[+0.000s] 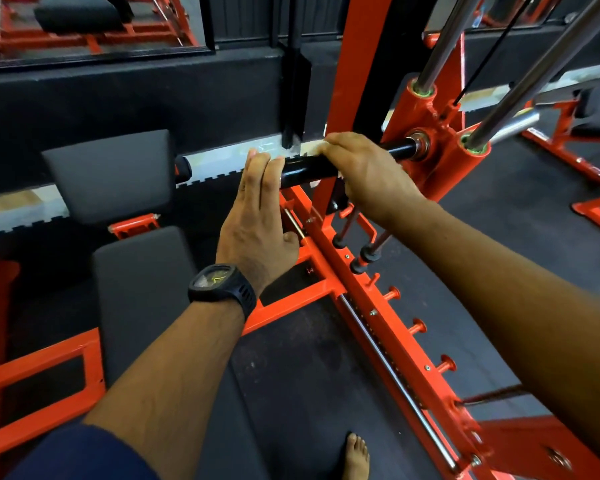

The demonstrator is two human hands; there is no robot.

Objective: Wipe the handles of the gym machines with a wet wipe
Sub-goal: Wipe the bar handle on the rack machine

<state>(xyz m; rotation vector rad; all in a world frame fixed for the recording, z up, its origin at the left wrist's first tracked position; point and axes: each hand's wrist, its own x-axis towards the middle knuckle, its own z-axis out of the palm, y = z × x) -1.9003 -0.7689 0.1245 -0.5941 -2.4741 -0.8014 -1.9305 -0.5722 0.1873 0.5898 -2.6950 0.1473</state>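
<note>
Both hands on the glossy black tube handle (305,169) of an orange steel machine (406,337).
Left hand (257,220) flat, fingers straight, touching the handle's free end; right hand (368,174) clenched round the handle, white wipe (317,148) peeking out.

The right grip (368,174) hides the middle of the handle (305,169) and any wipe beneath.
</note>
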